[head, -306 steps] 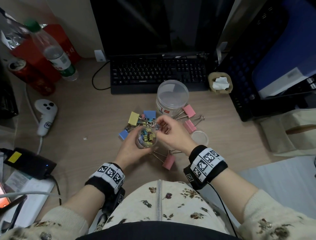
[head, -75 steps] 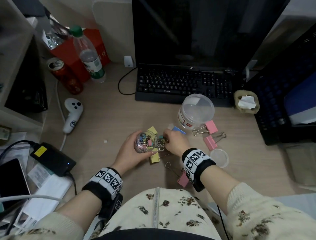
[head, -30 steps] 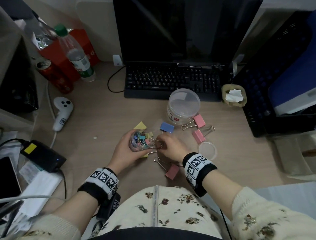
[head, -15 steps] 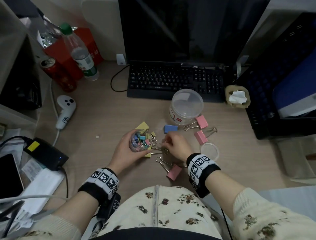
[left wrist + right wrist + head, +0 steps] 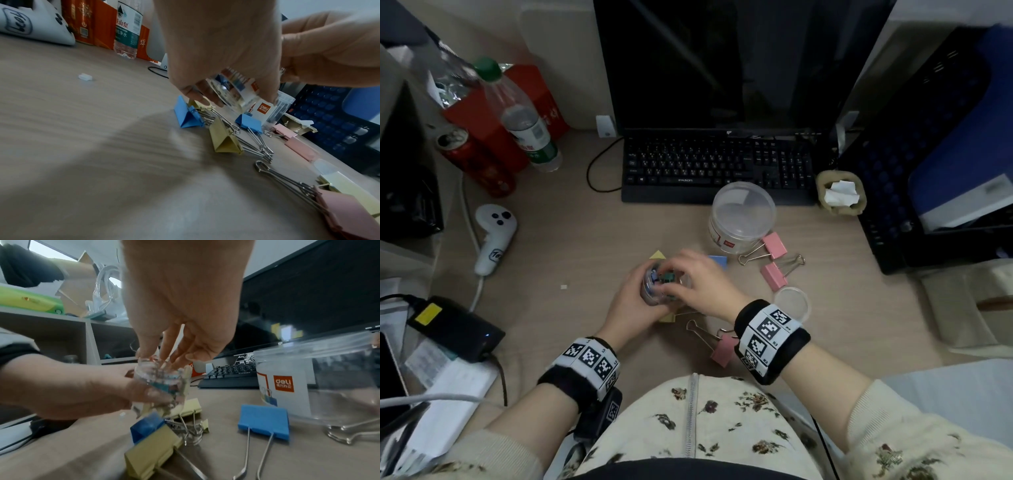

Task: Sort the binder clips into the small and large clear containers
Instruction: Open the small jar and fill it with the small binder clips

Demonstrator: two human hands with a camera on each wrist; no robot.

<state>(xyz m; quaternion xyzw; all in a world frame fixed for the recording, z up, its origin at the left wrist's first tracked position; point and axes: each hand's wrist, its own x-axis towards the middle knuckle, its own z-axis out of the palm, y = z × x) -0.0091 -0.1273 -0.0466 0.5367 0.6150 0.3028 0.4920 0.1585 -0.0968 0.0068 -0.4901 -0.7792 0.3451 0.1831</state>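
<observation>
Right hand [image 5: 698, 281]: up off the surface now, fingertips dipped into the small container's mouth; grip hidden, cannot tell.
Left hand [image 5: 633, 301]: still wrapped around the small container [image 5: 659, 286].

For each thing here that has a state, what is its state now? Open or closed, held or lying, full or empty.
small container: open, tilted, gripped by left hand, holds small clips
right hand: fingertips at its mouth
large container: upright, open, empty
small lid: off, lying on desk
large clips: unsorted, lying on desk
</observation>
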